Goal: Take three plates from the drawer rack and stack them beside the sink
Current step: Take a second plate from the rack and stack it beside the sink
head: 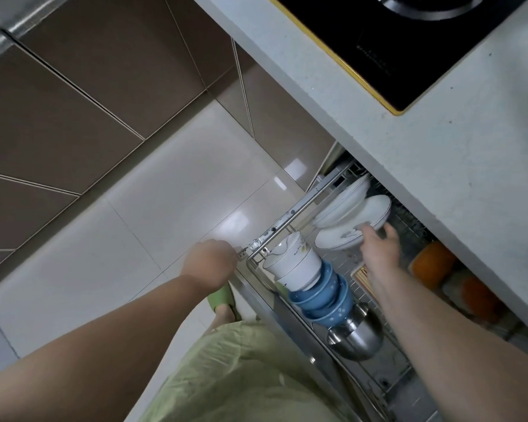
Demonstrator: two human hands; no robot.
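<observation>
Progress looked slight: the drawer rack [290,214] stood pulled out under the counter [439,166], and white plates [345,205] leaned at its far end, none visibly stacked anywhere. My right hand [378,248] reached in, fingers curled round the nearest plate [337,240]. My left hand [209,263] gripped the drawer's near-left corner.

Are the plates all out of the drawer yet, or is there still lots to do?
Just starting. Done: the drawer rack is pulled out, and the left hand is at its front corner. In hand: the right hand is gripping the rim of the nearest white plate, which still sits in the rack with the other plates. Left: lift three out and stack them; no sink is in view.
</observation>
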